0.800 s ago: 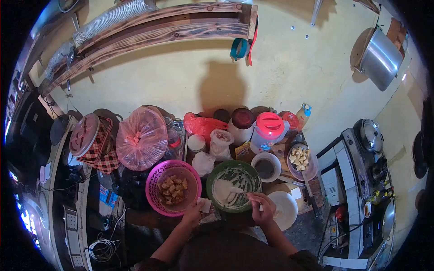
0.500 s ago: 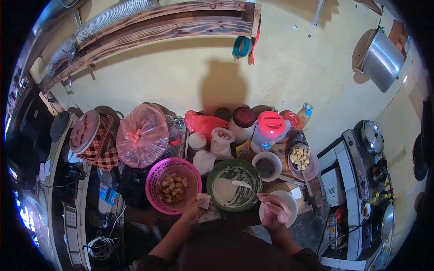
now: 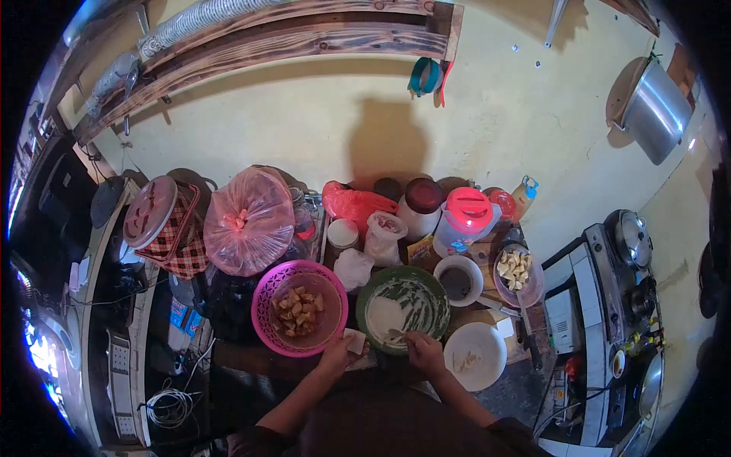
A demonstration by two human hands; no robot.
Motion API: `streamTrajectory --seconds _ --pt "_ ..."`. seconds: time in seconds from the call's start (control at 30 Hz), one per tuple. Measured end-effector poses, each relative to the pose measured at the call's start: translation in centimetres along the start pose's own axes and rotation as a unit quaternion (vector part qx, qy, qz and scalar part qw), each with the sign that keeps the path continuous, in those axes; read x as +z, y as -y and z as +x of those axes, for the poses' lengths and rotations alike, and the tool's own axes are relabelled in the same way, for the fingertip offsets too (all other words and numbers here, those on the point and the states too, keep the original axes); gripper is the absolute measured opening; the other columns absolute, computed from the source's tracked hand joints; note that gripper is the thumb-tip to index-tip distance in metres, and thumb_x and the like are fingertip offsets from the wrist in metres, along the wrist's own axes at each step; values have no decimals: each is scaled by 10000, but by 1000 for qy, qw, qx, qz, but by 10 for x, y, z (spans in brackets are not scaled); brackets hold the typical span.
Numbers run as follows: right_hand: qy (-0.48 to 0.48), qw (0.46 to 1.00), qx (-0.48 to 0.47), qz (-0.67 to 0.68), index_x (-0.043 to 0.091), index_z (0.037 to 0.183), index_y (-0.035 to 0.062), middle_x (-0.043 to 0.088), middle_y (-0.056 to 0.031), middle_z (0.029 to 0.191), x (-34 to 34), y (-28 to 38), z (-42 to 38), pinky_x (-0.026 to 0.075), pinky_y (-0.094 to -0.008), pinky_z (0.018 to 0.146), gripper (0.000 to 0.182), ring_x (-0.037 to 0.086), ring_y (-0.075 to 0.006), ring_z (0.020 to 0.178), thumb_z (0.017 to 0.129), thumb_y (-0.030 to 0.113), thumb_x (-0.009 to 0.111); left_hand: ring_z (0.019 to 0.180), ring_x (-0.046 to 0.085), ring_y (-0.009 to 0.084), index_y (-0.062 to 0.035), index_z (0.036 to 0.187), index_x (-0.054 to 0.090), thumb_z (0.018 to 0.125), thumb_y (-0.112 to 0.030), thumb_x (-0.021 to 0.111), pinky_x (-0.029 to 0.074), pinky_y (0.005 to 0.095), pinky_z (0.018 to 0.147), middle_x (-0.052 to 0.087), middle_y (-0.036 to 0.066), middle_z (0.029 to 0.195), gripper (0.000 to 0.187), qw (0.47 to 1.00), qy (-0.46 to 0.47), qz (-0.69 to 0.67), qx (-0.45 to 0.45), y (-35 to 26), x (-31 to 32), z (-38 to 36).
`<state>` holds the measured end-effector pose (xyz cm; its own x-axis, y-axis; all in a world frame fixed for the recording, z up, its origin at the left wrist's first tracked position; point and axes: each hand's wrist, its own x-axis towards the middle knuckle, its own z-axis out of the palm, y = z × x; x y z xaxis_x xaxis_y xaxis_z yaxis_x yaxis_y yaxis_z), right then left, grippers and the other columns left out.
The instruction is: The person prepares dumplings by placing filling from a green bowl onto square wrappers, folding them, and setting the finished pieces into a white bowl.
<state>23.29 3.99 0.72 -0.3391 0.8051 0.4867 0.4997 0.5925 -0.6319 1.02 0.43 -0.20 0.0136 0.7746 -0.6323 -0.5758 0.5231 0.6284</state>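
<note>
My left hand (image 3: 333, 358) pinches a pale, flat square piece (image 3: 355, 340) beside a pink basket-like bowl (image 3: 260, 288). Brown chunks (image 3: 298, 311) lie inside that bowl. With closed fingers, my right hand (image 3: 426, 353) grips a spoon (image 3: 395, 333) whose head is down in a green basin (image 3: 436, 291). White paste (image 3: 385, 314) covers part of the basin floor and smears its wall. Right of my right hand stands a white bowl (image 3: 491, 369) with a few small pale bits at its bottom.
Behind the basin are a bowl of dark liquid (image 3: 457, 283), a pink-lidded pitcher (image 3: 461, 221) and white bags (image 3: 383, 238). A bowl of pale chunks (image 3: 515, 270) and a black-handled knife (image 3: 531, 343) lie to the right. A large tied plastic bag (image 3: 248, 221) stands back left.
My right hand has moved left from over the white bowl to the green basin, lowering the spoon into the paste. My left hand still holds the square piece. The view has shifted slightly.
</note>
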Motion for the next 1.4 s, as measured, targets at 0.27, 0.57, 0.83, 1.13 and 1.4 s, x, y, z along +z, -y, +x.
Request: streamTrajectory --seconds 0.27,0.57,0.83,1.13,1.4 --pt "26 1000 10 -4 587 882 39 633 -140 872 22 -5 -20 515 -358 627 141 635 -298 760 747 2 601 902 603 265 50 1079 480 917 -125 432 508 362 816 583 157 1001 244 1000 21 11 5 24 1 26" --pt "-39 979 192 53 571 864 11 624 -133 793 15 1 -29 509 -317 634 56 639 -233 711 820 26 540 923 598 259 64 1062 500 920 -106 429 502 348 842 576 164 1030 233 998 54 -4 36 33 -6 31" --pt "-104 926 301 203 532 850 -31 598 -98 757 21 -21 -22 532 -302 673 145 619 -164 724 907 73 449 853 619 220 48 1038 524 918 -113 423 507 301 731 608 140 965 225 998 37 51 22 27 -2 27" --pt "-201 899 289 262 498 927 5 558 -70 785 -6 -26 12 515 -284 622 108 572 -131 677 917 96 441 860 616 222 40 1122 483 896 -67 363 504 300 701 600 142 1001 277 998 54 19 13 20 1 27" --pt "-259 858 241 374 451 986 19 562 -97 821 -61 8 59 545 -322 636 99 605 -186 718 924 85 411 877 597 194 30 1187 457 864 -20 345 495 289 728 583 131 1047 345 992 76 84 49 11 3 28"
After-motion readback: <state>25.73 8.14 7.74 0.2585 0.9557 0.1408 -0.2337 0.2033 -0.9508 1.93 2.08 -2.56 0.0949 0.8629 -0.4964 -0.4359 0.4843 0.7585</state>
